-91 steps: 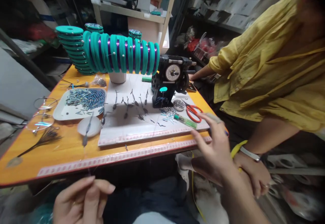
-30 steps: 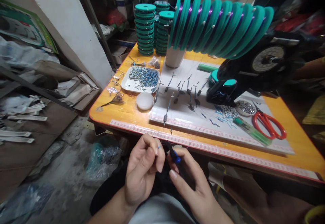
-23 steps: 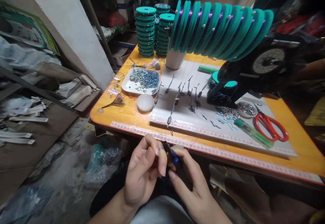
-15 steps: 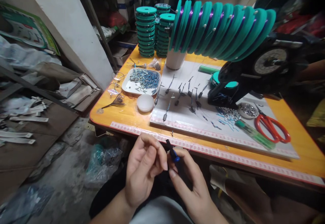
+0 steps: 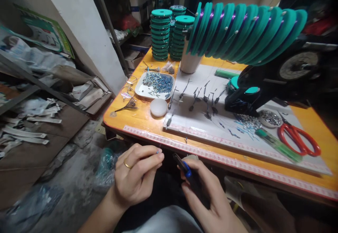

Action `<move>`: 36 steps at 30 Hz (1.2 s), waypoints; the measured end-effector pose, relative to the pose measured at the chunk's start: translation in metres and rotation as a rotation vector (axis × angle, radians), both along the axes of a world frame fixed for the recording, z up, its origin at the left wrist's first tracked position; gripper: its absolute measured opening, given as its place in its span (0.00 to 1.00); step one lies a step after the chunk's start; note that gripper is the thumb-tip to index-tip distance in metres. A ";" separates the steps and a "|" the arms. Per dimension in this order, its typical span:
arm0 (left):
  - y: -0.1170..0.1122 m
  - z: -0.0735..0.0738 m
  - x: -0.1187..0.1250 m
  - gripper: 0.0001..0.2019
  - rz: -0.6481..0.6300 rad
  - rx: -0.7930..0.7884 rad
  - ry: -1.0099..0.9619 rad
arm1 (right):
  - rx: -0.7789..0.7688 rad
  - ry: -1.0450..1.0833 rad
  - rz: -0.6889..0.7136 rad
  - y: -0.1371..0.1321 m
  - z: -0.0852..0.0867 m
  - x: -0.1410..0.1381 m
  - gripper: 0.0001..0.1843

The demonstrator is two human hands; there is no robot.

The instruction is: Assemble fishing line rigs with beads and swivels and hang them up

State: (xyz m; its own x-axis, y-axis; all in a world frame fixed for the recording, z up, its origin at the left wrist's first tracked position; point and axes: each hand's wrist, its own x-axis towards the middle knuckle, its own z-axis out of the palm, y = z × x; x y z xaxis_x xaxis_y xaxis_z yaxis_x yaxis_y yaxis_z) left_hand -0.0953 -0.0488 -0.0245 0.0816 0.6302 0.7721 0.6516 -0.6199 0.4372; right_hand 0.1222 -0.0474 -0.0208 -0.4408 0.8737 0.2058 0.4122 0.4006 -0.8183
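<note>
My left hand (image 5: 137,175), a ring on one finger, is closed in a pinch with its fingertips just below the table's front edge. A tiny blue piece (image 5: 157,152) shows between the fingertips; its kind is too small to make out. To the right, my right hand (image 5: 208,190) wraps round a dark pliers-like tool (image 5: 187,169) with a blue part near its short black tip. That tip points up and left toward my left fingertips, a small gap apart. My palm and fingers hide most of the tool's handle.
Beyond my hands, a white board (image 5: 182,117) bears several small wired weights. Left of it are a tray of small blue pieces (image 5: 169,97) and a white dish (image 5: 158,107). Red scissors (image 5: 287,134) lie right. Green spools (image 5: 248,32) hang on a black machine (image 5: 280,80).
My left hand has turned over and moved left, away from the tool, and its fingertips now pinch a tiny blue piece. My right hand keeps the tool. The view has shifted slightly left.
</note>
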 end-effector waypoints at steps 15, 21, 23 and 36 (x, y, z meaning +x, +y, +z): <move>0.016 0.018 0.010 0.11 -0.209 0.087 0.188 | -0.137 -0.012 -0.020 0.000 0.003 0.027 0.20; 0.020 0.020 0.007 0.15 -0.259 0.103 0.255 | -0.334 0.133 -0.125 -0.006 0.001 0.024 0.18; 0.022 0.021 0.009 0.14 -0.256 0.123 0.229 | -0.341 0.132 -0.132 -0.006 0.000 0.025 0.19; 0.018 0.017 0.029 0.09 -0.470 -0.152 -0.286 | -0.188 0.154 -0.005 -0.006 0.004 0.018 0.16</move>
